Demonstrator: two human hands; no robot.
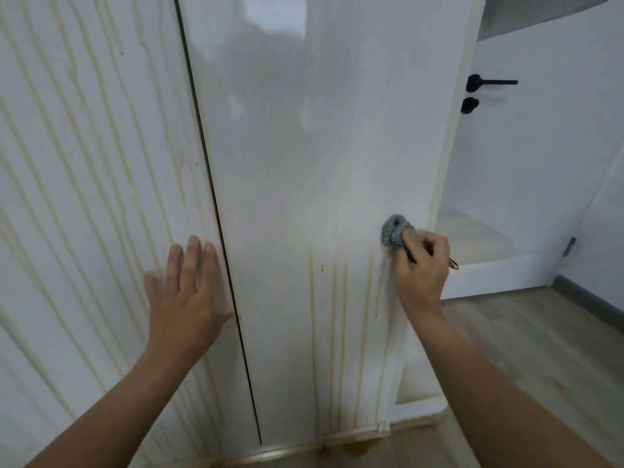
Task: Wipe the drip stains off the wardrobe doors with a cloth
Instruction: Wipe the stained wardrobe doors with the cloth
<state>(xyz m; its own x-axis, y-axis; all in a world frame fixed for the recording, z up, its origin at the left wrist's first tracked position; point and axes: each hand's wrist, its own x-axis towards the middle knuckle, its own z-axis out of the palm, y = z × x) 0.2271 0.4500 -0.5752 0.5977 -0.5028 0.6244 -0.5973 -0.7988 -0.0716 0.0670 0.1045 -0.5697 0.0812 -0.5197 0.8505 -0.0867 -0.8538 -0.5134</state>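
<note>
Glossy white laminate on both wardrobe doors: flat panels with a dark vertical gap between them. Drip stains [312, 315] are pale yellow, thin, long streaks. The left door [84, 163] is streaked top to bottom. The right door [304, 146] looks clean and reflective up top, with streaks only on the lower part, below cloth level.

The cloth [393, 231] is grey-blue, nubby and bunched into a ball. The right hand [422, 268] grips it with curled fingers and presses it on the right door near the right edge, the cloth poking out above the knuckles.

The left hand [185, 292] is flat with fingers straight, palm on the left door just beside the gap.

A yellowish puddle [361, 447] sits on the grey wood-grain floor [540, 349] at the door base. A matte black lever handle [486, 83] is further right.
</note>
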